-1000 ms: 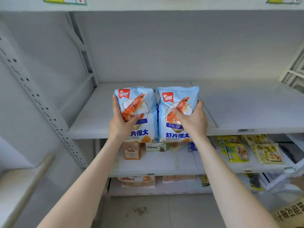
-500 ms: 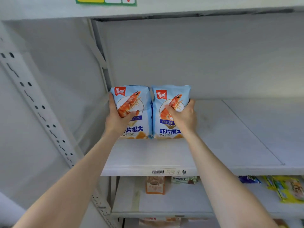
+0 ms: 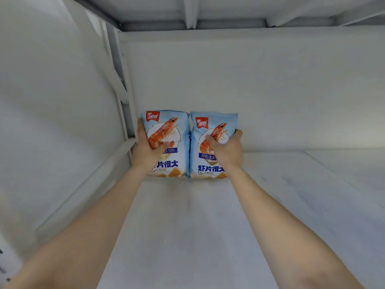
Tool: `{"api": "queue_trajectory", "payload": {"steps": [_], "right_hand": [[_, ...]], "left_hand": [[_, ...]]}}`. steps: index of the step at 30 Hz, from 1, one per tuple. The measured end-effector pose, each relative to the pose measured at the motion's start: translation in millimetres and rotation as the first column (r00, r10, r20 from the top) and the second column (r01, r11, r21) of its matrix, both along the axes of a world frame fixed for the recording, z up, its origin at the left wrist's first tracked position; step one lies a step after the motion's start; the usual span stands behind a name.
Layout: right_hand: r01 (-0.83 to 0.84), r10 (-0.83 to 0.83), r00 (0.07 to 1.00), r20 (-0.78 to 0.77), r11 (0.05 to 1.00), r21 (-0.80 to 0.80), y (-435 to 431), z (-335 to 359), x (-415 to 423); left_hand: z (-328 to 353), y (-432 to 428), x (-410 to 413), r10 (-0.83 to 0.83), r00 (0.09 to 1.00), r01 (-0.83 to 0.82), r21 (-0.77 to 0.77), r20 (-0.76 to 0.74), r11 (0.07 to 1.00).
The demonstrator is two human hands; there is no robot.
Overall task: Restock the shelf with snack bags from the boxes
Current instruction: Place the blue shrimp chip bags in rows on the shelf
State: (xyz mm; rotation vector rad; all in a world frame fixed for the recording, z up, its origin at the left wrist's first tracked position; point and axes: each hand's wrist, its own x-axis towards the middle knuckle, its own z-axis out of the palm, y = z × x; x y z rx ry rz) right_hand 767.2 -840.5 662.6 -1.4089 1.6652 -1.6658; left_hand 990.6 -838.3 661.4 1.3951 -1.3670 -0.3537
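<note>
Left hand [image 3: 149, 148] fingers are clamped on the left snack bag [image 3: 166, 142]: thumb across the front over the shrimp print, the rest wrapped behind its outer edge. Right hand [image 3: 226, 149] is the mirror image, fingers clamped on the right snack bag [image 3: 210, 142], thumb on the front, the others round the far edge. Both bags stand upright, side by side and touching, bottoms on the shelf [image 3: 208, 226], just in front of the back panel [image 3: 250, 90]; can't tell if they touch it. The left bag is just beside the corner upright [image 3: 125, 101], so the pair sits at the back-left corner of the shelf. Progress, as a judgement: early. These are the only two bags on this shelf level; everything right of them and in front of them is bare. The placing step looks all but finished, with only the letting go left. Still to do: many more bags from the boxes, which aren't in view, to fill the row rightward and then forward. Puffy bags may tip once freed.
</note>
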Motion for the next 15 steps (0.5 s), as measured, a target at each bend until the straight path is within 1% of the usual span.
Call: {"api": "queue_trajectory", "payload": {"steps": [5,11,15], "right_hand": [[-0.028,0.028,0.999,-0.041,1.000,-0.005,-45.6,4.2,18.0],[-0.028,0.028,0.999,-0.038,1.000,-0.003,-92.3,-2.2,32.6],[-0.053,0.053,0.998,-0.024,0.999,-0.002,-121.9,-17.3,37.1]], "left_hand": [[-1.9,-40.8,22.7,-0.010,1.000,0.010,-0.005,-0.025,1.000],[-1.4,-84.2,37.9,-0.032,0.999,0.035,-0.066,0.042,0.997],[-20.3,-111.7,44.6,-0.070,0.997,0.070,0.000,0.021,0.998]]}}
